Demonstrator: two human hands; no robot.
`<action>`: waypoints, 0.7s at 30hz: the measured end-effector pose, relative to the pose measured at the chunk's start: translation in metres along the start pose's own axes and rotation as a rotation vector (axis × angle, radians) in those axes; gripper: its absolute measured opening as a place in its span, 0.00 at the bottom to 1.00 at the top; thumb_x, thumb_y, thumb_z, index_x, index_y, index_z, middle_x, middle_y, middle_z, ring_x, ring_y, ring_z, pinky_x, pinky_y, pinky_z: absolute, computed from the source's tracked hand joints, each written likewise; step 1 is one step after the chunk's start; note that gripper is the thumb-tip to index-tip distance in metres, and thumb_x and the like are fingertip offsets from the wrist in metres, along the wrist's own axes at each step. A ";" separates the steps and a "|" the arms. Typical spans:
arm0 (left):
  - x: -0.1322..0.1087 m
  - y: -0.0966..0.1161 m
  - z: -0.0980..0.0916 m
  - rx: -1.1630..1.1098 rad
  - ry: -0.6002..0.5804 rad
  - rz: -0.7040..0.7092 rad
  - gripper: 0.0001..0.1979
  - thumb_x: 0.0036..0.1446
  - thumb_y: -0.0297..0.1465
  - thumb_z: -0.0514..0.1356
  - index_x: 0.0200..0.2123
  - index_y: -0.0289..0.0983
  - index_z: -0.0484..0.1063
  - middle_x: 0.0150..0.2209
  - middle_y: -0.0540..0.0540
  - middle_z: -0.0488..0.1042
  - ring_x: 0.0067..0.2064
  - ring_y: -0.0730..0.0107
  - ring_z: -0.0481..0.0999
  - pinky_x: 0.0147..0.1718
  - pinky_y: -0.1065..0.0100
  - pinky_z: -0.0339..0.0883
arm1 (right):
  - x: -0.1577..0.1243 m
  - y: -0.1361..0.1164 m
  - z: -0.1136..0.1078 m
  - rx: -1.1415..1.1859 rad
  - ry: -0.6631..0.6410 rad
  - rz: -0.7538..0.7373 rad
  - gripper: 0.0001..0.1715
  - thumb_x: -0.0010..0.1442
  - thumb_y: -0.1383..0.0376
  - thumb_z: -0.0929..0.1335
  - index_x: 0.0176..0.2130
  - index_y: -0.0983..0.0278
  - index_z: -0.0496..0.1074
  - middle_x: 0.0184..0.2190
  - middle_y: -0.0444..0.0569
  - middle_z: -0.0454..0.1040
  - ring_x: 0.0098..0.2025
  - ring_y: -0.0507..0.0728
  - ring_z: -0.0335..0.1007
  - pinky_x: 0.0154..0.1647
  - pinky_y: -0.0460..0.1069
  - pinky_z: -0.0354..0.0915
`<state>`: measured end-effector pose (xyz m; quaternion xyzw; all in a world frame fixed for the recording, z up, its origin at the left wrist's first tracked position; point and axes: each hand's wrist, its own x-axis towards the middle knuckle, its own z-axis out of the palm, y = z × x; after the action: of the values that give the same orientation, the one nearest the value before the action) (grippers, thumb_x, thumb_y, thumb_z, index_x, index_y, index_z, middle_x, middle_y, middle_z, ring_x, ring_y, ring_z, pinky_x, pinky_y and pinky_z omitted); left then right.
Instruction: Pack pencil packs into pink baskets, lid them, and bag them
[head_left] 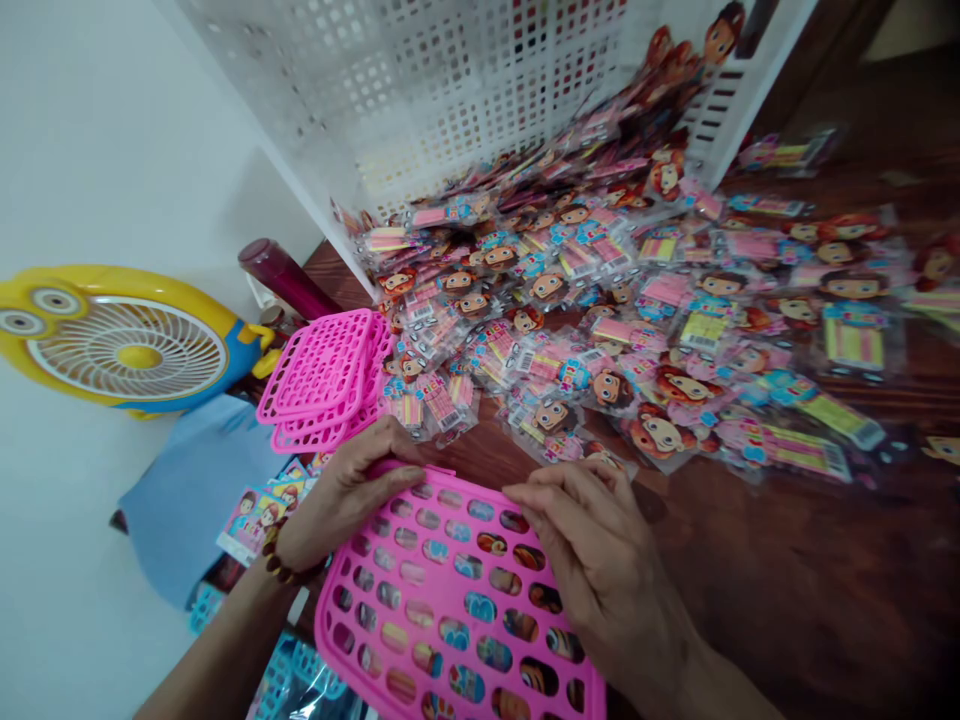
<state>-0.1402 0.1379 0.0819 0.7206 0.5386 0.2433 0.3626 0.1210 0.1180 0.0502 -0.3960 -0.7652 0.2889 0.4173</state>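
Observation:
A pink plastic basket lid (427,610) with rows of oval holes lies in front of me, and printed packets show through its holes. My left hand (360,490) is closed on its far left corner, thumb on top. At the far right corner, my right hand (589,540) pinches the rim with bent fingers. Just beyond the left hand stand more pink lids (319,365) in a stack. Past both hands, small clear packets (555,370) with cartoon children and pink and yellow sticks are spread over the dark wooden table. The underside of the held piece is hidden.
A white perforated crate (450,100) lies on its side at the back, packets spilling from it. At left are a yellow cartoon fan (142,340), a dark red bottle (289,275), a blue cloth (202,490) and printed cards (259,520). Blue baskets (300,670) sit below.

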 end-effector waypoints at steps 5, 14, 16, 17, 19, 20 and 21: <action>-0.001 -0.001 0.005 -0.051 0.013 -0.042 0.06 0.63 0.34 0.58 0.35 0.39 0.73 0.35 0.49 0.71 0.38 0.72 0.71 0.39 0.70 0.65 | -0.001 0.000 0.001 -0.030 -0.031 0.088 0.13 0.65 0.72 0.61 0.43 0.61 0.72 0.36 0.45 0.72 0.39 0.54 0.68 0.45 0.55 0.54; -0.002 -0.005 0.010 -0.098 0.061 -0.132 0.13 0.63 0.36 0.57 0.28 0.38 0.69 0.27 0.53 0.65 0.30 0.75 0.64 0.30 0.72 0.59 | -0.007 0.001 0.005 0.168 0.005 0.392 0.13 0.65 0.61 0.62 0.32 0.61 0.72 0.31 0.45 0.71 0.36 0.55 0.67 0.39 0.51 0.59; -0.003 -0.007 0.010 -0.110 0.085 -0.154 0.13 0.62 0.37 0.57 0.27 0.38 0.69 0.27 0.53 0.65 0.29 0.75 0.63 0.29 0.72 0.58 | -0.009 0.002 0.007 0.277 0.027 0.446 0.13 0.64 0.61 0.63 0.30 0.61 0.72 0.29 0.45 0.71 0.34 0.54 0.67 0.38 0.50 0.59; -0.003 -0.008 0.011 -0.109 0.096 -0.158 0.13 0.62 0.37 0.57 0.27 0.38 0.69 0.27 0.53 0.64 0.29 0.75 0.63 0.29 0.72 0.58 | -0.009 0.002 0.007 0.324 0.037 0.470 0.13 0.64 0.62 0.64 0.29 0.61 0.72 0.29 0.44 0.71 0.33 0.54 0.67 0.37 0.49 0.59; -0.004 -0.010 0.012 -0.097 0.111 -0.156 0.13 0.62 0.37 0.58 0.27 0.37 0.69 0.27 0.53 0.64 0.29 0.75 0.63 0.29 0.71 0.58 | -0.007 0.003 0.008 0.386 0.062 0.492 0.13 0.62 0.63 0.65 0.27 0.62 0.72 0.28 0.44 0.70 0.32 0.53 0.66 0.36 0.48 0.59; -0.005 -0.011 0.013 -0.085 0.116 -0.151 0.12 0.62 0.37 0.58 0.28 0.38 0.69 0.27 0.53 0.65 0.29 0.75 0.64 0.30 0.71 0.59 | -0.004 0.005 0.008 0.397 0.074 0.488 0.12 0.61 0.63 0.65 0.26 0.62 0.72 0.27 0.44 0.71 0.32 0.53 0.66 0.36 0.48 0.59; -0.007 -0.011 0.014 -0.064 0.123 -0.140 0.11 0.62 0.37 0.58 0.30 0.38 0.70 0.28 0.52 0.67 0.30 0.74 0.66 0.31 0.71 0.60 | 0.000 0.008 0.008 0.400 0.084 0.475 0.12 0.60 0.64 0.66 0.26 0.62 0.72 0.27 0.43 0.71 0.32 0.53 0.66 0.37 0.48 0.59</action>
<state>-0.1381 0.1297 0.0649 0.6528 0.6009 0.2785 0.3678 0.1167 0.1207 0.0401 -0.4853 -0.5616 0.5065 0.4389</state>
